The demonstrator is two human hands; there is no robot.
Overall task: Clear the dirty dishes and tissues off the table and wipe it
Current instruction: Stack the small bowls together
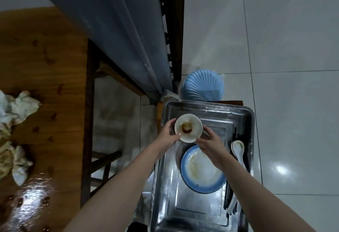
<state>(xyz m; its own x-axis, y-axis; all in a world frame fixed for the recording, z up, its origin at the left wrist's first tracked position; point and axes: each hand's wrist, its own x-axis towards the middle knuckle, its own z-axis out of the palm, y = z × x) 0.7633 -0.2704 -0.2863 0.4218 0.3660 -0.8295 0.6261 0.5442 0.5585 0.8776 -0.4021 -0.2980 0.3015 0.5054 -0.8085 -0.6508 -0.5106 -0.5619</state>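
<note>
Holds a small white bowl [188, 128] between both hands. Grips its left rim with the left hand [169, 134], fingers curled round the side, thumb along the near edge. Grips its right side with the right hand [211, 142], fingers curled round the wall just below the rim. Inside the bowl, a brown smear of sauce at the middle. Holds it upright at the far left part of a metal tray [211, 105]; impossible to tell whether resting on the tray floor or just above it.

In the same tray, nearer than the bowl and partly under the right wrist, a white plate with a blue rim [207, 175], lying flat and streaked with brownish residue. Just right of the plate, a white soup spoon [238, 147], scoop end away and dirty inside, handle along the tray's right wall. Farther along that wall, dark thin sticks [228, 195], too blurred to name with certainty.

Beyond the tray's far edge, a pale blue ribbed object [203, 86] on the grey floor tiles [293, 48]. From the upper left down to the tray's far left corner, a grey curtain [110, 30].

Left of the tray and well apart from it, a wooden table [55, 63]. On it, toward the left edge of the view, crumpled stained tissues [20, 109], a second clump nearer. Across the tabletop, brown drips; at its near end, a wet sheen.
</note>
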